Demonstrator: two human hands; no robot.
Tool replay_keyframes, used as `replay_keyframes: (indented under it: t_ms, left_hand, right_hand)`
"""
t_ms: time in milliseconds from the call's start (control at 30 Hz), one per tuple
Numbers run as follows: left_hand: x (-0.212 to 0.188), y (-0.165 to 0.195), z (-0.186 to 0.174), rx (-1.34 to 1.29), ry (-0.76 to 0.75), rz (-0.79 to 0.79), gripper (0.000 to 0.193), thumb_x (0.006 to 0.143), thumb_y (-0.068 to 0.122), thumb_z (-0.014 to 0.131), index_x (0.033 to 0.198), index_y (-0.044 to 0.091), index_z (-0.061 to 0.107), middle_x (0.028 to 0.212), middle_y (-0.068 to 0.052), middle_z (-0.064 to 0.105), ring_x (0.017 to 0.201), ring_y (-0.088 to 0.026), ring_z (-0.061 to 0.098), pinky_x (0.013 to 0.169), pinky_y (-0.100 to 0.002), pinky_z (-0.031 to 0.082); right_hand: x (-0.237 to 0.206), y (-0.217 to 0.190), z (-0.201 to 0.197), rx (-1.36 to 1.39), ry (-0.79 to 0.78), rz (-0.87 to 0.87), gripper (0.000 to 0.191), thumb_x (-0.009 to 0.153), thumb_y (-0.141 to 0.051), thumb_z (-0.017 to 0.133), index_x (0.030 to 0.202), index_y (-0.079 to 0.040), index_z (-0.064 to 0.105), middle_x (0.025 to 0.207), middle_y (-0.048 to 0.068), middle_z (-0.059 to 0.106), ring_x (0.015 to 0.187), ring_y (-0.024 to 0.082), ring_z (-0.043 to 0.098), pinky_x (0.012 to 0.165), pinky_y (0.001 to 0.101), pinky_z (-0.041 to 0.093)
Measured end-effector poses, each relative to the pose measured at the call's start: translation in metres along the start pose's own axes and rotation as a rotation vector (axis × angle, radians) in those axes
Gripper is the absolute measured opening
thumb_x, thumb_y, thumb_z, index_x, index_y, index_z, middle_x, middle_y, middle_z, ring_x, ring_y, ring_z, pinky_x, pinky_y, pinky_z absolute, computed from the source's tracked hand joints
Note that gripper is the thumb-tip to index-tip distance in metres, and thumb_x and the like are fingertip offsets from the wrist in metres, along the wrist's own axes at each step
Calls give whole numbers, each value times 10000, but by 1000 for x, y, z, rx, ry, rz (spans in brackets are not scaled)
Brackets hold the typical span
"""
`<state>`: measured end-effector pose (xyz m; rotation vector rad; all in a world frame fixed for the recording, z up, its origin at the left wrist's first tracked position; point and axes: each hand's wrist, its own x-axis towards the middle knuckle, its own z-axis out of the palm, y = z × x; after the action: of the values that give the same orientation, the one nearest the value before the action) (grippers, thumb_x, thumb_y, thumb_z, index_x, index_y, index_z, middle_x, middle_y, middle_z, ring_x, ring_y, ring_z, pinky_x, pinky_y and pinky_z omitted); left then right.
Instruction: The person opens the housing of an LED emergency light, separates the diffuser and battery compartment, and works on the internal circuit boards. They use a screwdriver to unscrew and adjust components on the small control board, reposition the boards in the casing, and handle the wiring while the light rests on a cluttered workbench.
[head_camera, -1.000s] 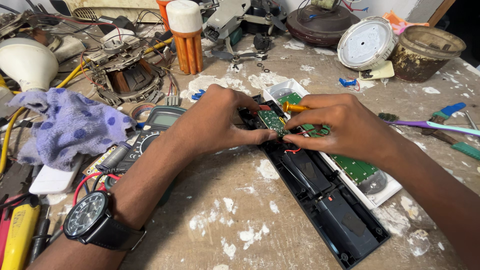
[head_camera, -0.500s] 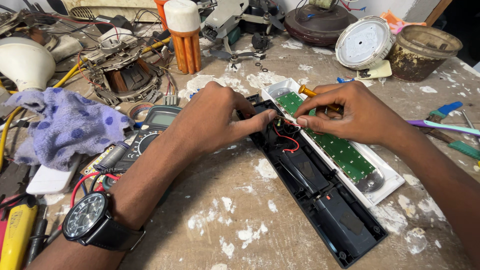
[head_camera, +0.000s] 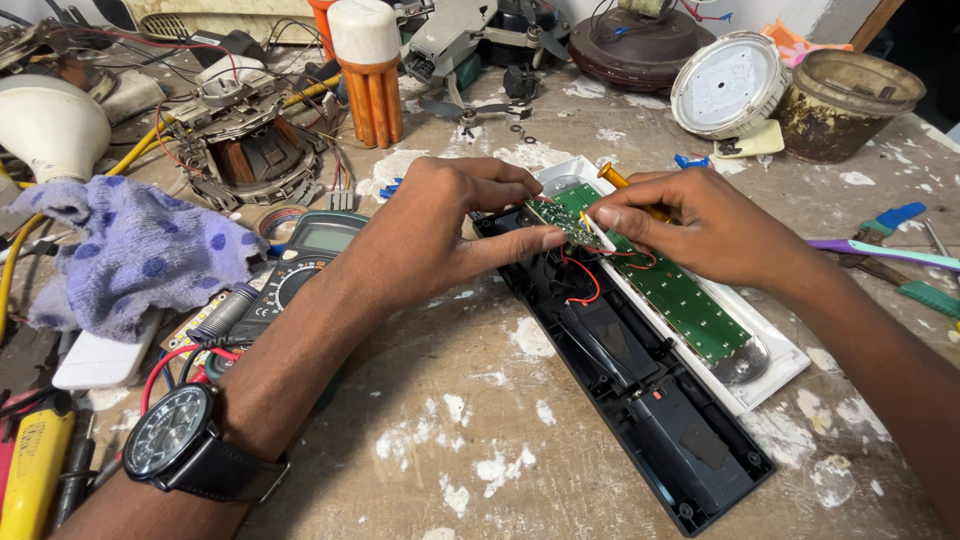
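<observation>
Now both your hands pinch small green circuit board (head_camera: 562, 222) over open black housing (head_camera: 640, 390): left hand (head_camera: 440, 235) grips board edge, right hand (head_camera: 690, 225) its end. Light, stiff, fragile; thin red wires (head_camera: 585, 280) tethered — hold edges only.

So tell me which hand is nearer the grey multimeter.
Left. The left hand is just right of the multimeter, its forearm passing over it; the right hand is farther right, beyond the black housing.
</observation>
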<state>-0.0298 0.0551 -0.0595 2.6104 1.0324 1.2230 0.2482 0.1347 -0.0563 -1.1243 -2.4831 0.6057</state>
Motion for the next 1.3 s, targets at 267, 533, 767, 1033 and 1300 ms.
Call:
replay_keyframes:
  t_ms: [267, 533, 767, 1033, 1300]
  left_hand:
    - [1, 1, 0, 10, 7, 134, 514, 878, 371, 813, 1212, -14, 737, 1255, -201, 720, 1061, -309, 741, 894, -393, 603]
    - [3, 0, 3, -355, -194, -218, 604, 880, 134, 750, 1439, 19, 552, 1151, -136, 793, 1027, -168, 798, 909, -291, 601]
    - [5, -1, 1, -388, -147, -296, 482, 860, 50, 761, 1320, -11, 629, 1105, -110, 794, 1006, -151, 794, 891, -280, 620]
    - [4, 0, -1, -374, -116, -371, 444, 828, 65, 799, 1248, 4, 671, 1066, -89, 804, 985, -134, 800, 895, -251, 652]
    - [3, -5, 2, -330, -107, -331, 542, 755, 87, 865, 1258, 24, 673, 1017, -77, 771, 953, -122, 760, 908, -267, 632]
  right_hand:
    - [1, 9, -2, 328, -60, 44, 398, 911, -241, 699, 1251, -38, 736, 1001, 79, 801, 845, 86, 697, 730, 246, 565]
    - [3, 18, -8, 534, -13, 62, 413, 875, -126, 733, 1255, 31, 696, 1076, 108, 781, 930, 97, 731, 816, 213, 605]
    - [2, 19, -10, 551, -43, 18, 361, 887, -118, 729, 1214, 32, 695, 1079, 108, 766, 968, 106, 721, 842, 227, 586]
    - [-3, 14, -17, 459, -25, 79, 328, 888, -136, 734, 1186, 2, 725, 1001, 93, 776, 888, 99, 706, 759, 235, 561]
    - [-4, 18, -19, 535, -63, -61, 298, 902, -77, 732, 1178, 32, 711, 1028, 68, 738, 930, 81, 684, 807, 225, 565]
